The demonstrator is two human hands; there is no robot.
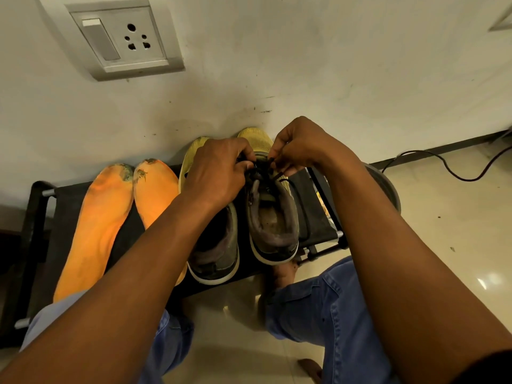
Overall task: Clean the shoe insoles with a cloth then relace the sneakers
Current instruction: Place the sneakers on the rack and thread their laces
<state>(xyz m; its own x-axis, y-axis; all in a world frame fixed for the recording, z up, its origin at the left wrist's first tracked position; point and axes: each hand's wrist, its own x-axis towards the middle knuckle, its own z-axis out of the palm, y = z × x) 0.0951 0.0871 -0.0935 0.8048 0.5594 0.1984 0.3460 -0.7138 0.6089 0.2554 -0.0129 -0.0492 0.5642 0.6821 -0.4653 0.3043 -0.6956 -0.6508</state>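
1. Two yellow sneakers are sitting side by side on a low black rack [41, 206], toes toward the wall [304, 65], and I am placing everything else relative to this rack.

2. The right-hand sneaker [273, 217] is standing toward the rack's right end, and both hands are working over its lace area; its opening is showing a bare, worn footbed with no insole in it.

3. The left hand [219, 173] is curling its fingers around the black lace [266, 169] at the eyelets, pinching it, while also lying across the front of the left-hand sneaker [219, 245] at the rack's middle.

4. The right hand [300, 145] is pinching another stretch of the same lace between thumb and fingertips, holding it just above the tongue (a loose end is trailing off toward the rack's right edge).

5. Two orange insoles [97, 225] are lying flat on the rack's left half, just beside the left-hand sneaker, each still carrying dark staining at the toe end; whether they are being counted as wiped I cannot tell, and no cloth is showing anywhere.

6. My judgement: the work is sitting in the lacing stage on the right-hand sneaker, though how many eyelets are threaded is hidden under the fingers.

7. Seemingly left to do: finishing this lace, dealing with the left-hand sneaker (its lace state is hidden by the arm), and returning the insoles.
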